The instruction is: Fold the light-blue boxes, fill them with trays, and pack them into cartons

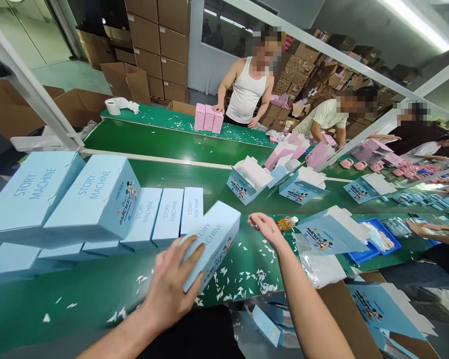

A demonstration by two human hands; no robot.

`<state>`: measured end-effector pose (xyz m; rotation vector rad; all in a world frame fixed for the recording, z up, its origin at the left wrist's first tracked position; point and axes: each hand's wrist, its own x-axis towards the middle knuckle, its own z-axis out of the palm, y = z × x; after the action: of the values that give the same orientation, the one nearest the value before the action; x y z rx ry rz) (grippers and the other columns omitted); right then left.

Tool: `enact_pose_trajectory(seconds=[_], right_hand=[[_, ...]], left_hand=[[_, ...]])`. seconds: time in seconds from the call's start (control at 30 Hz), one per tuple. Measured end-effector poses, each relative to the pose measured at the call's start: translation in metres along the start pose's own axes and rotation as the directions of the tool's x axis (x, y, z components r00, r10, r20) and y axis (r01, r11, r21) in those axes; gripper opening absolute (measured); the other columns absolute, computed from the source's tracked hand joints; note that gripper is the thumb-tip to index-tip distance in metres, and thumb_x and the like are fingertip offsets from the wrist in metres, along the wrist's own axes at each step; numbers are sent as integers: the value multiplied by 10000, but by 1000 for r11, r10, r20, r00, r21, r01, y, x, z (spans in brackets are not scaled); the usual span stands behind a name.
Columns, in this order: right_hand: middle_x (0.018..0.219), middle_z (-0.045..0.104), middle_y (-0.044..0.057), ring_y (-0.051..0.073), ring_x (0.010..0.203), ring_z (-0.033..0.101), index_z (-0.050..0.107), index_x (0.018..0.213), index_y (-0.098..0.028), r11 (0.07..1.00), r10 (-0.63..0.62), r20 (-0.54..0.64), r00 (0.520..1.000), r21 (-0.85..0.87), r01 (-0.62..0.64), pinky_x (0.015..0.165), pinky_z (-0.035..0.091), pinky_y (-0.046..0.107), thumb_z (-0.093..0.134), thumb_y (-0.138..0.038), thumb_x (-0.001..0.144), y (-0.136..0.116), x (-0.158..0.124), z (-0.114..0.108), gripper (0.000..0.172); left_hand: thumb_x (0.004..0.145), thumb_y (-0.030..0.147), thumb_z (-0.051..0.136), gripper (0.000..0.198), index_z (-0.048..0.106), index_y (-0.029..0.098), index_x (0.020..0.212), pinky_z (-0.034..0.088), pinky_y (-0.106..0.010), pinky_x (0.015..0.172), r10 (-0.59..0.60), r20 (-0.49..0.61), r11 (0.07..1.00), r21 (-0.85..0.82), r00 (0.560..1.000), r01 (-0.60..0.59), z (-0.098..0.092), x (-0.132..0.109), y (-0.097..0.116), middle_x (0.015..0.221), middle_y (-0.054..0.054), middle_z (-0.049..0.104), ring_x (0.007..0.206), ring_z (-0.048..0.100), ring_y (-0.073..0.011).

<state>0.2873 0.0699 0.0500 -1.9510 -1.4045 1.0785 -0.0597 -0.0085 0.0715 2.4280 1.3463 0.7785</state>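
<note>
My left hand (172,286) presses its spread fingers against the near end of a closed light blue "Story Machine" box (214,238) that lies tilted on the green table (97,294). My right hand (264,227) hovers just right of the box's far corner, fingers loosely apart, holding nothing. To the left stands a row of the same blue boxes (168,214), with two bigger stacked ones (60,199) further left.
Open blue boxes (247,182) lie on the green conveyor (164,142). A small bottle (286,223), a blue tray (377,239) and plastic bags sit to the right. Across the belt a person in a white top (247,89) handles pink boxes (208,118). Other workers sit at right.
</note>
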Motion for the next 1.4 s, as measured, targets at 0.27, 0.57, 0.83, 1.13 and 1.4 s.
enact_pose_trajectory(seconds=[0.27, 0.57, 0.83, 1.13, 1.4], right_hand=[[1500, 394, 172, 329, 1367, 334, 386, 1460, -191, 770, -95, -278, 956, -629, -106, 1014, 391, 508, 565, -375, 910, -10, 145, -11, 606], [1062, 706, 148, 304, 995, 648, 676, 1203, -212, 760, 11, -250, 968, -627, -170, 871, 471, 445, 411, -280, 971, 15, 204, -16, 358], [1141, 728, 107, 249, 1099, 653, 744, 1084, -194, 827, -160, -141, 977, -559, 55, 987, 484, 358, 447, -213, 892, 56, 116, -49, 355], [1168, 713, 81, 278, 1257, 557, 731, 1107, -292, 914, -362, -128, 923, -243, 324, 1088, 425, 527, 381, -421, 986, 103, -96, 3, 393], [1371, 577, 71, 318, 1386, 414, 700, 1127, -370, 920, -381, 13, 924, -89, 381, 1112, 351, 580, 436, -406, 969, 78, -213, 103, 309]], left_hand=[[876, 385, 565, 548, 484, 280, 1408, 404, -603, 991, -252, -268, 912, 255, 930, 321, -57, 56, -54, 1478, -113, 473, 1331, 449, -406], [880, 287, 604, 528, 483, 273, 1394, 296, -724, 1054, -309, -378, 792, 405, 873, 456, -40, 80, -99, 1562, -127, 373, 1407, 372, -404], [886, 245, 535, 661, 341, 409, 1496, 453, -549, 1114, -130, -126, 987, -106, 983, 117, -9, 32, -43, 1451, 14, 522, 1361, 477, -295], [909, 274, 543, 813, 74, 315, 1572, 432, -517, 1115, -165, 392, 896, -324, 905, 304, 112, -57, -33, 1588, -120, 332, 1432, 371, -302], [876, 283, 605, 844, 119, 235, 1565, 354, -541, 1165, -78, 317, 836, -496, 945, 235, 98, -74, -42, 1583, -182, 299, 1452, 328, -335]])
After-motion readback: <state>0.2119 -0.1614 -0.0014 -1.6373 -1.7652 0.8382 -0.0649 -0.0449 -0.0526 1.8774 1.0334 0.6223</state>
